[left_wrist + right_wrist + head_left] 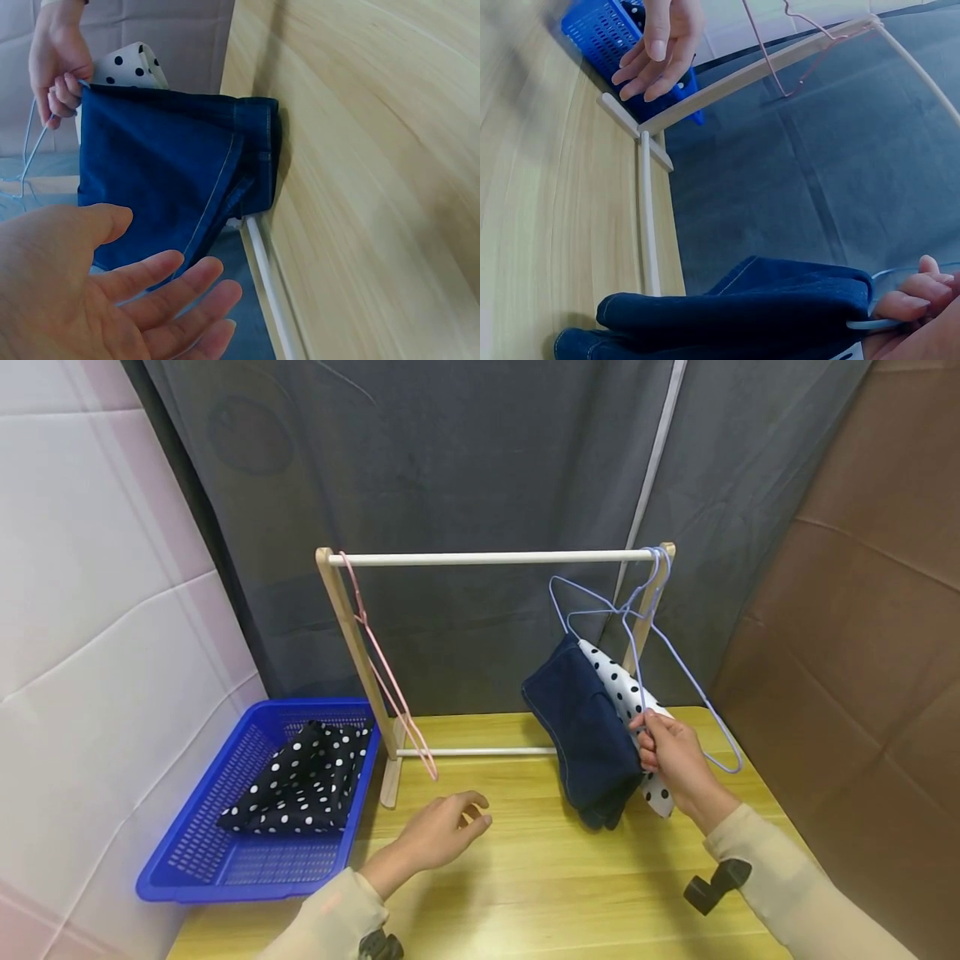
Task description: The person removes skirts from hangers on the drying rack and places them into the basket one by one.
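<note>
My right hand (678, 764) pinches the near corner of a light-blue wire hanger (636, 647) hooked at the right end of the rack's top rail (487, 559). From that hanger a folded dark-blue denim garment (585, 727) with pale stitching hangs down. Directly to its right is a white cloth with black dots (618, 681), close to a second blue hanger (697, 689); the overlap hides which hanger bears it. Over the tabletop, left of the denim, my left hand (438, 831) hovers with relaxed fingers, touching nothing; its spread fingers (180, 311) show in the left wrist view.
A pink hanger (390, 668) hangs at the left end of the wooden-ended rack. Left of the rack stands a blue plastic basket (247, 868) holding a black cloth with white dots (300, 785). Grey cloth (480, 460) backs the wooden table (525, 893).
</note>
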`<state>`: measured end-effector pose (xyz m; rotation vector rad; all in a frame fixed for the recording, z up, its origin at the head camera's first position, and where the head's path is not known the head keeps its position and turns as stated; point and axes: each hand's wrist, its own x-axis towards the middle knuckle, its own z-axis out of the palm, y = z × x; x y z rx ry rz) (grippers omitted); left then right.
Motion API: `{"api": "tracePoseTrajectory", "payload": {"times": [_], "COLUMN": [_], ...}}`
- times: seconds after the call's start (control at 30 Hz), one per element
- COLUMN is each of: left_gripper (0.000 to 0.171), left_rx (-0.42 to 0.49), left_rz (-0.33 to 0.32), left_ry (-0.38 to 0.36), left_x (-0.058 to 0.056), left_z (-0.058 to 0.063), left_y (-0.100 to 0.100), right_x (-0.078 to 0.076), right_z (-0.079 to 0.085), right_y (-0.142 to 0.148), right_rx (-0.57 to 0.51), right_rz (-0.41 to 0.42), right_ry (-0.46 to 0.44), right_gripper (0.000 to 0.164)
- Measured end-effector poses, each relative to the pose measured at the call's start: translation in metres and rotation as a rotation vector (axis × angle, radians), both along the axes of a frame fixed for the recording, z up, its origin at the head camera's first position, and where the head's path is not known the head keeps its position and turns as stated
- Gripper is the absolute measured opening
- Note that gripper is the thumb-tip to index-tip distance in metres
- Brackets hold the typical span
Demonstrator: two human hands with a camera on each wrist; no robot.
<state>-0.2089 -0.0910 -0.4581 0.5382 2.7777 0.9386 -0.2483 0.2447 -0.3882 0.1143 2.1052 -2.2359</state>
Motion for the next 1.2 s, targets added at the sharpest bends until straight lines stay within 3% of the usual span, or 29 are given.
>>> {"api": "tracePoseTrajectory", "payload": {"times": [0.5,0.87,1.2], "left_gripper": [0.032,0.033,0.034], "left_rx": [-0.003,0.036,0.046], "left_rz": [0.057,0.099,0.094], "left_ry": [0.064,0.054,0.06], "left_x": [-0.015,-0.023,-0.033], "left_z": [0.007,0.014,0.014], "left_y": [-0.004,0.001,0.007], "right_x": [-0.003,-0.003,-0.001], "right_z": [0.001,0.0,0.002], "right_y": [-0.01,-0.018,-0.023], "right_rx": [0.034,0.045,0.048], "right_rz": [0.025,0.04,0.05], "right_ry": [0.012,0.028,0.011], "right_gripper": [0.036,0.038,0.037]}}
